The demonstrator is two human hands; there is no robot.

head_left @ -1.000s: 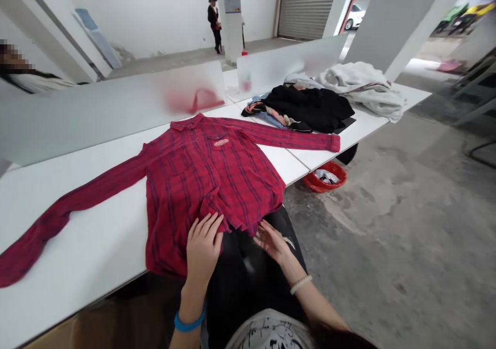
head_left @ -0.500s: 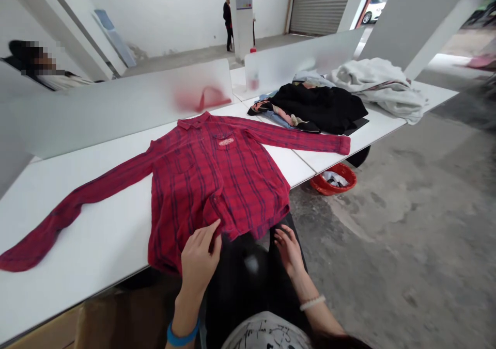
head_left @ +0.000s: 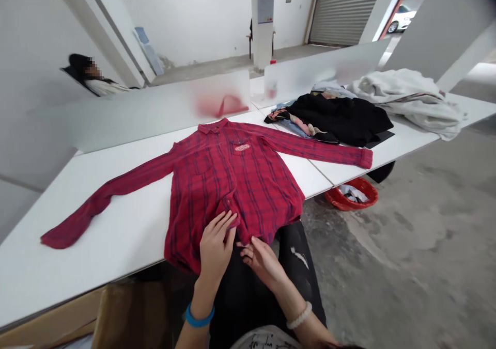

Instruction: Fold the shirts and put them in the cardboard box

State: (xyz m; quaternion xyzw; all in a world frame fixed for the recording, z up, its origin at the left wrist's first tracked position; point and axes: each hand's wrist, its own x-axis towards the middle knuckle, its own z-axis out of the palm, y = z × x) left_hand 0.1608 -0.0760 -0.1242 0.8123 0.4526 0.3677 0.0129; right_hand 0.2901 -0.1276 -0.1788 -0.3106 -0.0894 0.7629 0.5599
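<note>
A red plaid shirt (head_left: pixel 232 184) with dark blue lines lies front up on the white table (head_left: pixel 135 225), its collar away from me and both sleeves stretched out sideways. Its lower hem hangs over the near edge, above my lap. My left hand (head_left: pixel 216 244) is closed on the button placket near the hem, where the cloth bunches up under the fingertips. Just to the right, my right hand (head_left: pixel 265 264) pinches the hem between thumb and fingers; the exact grip is partly hidden.
Right of the shirt lie a black garment (head_left: pixel 337 116) over other clothes and a heap of white cloth (head_left: pixel 406 98). Frosted panels (head_left: pixel 163 111) line the table's back. A red basket (head_left: pixel 352 196) stands on the floor. A person (head_left: pixel 89 75) sits beyond the panel, left.
My right hand has moved left from beside the shirt to its hem, near the left hand. My left hand has closed on the placket. The view has shifted left.
</note>
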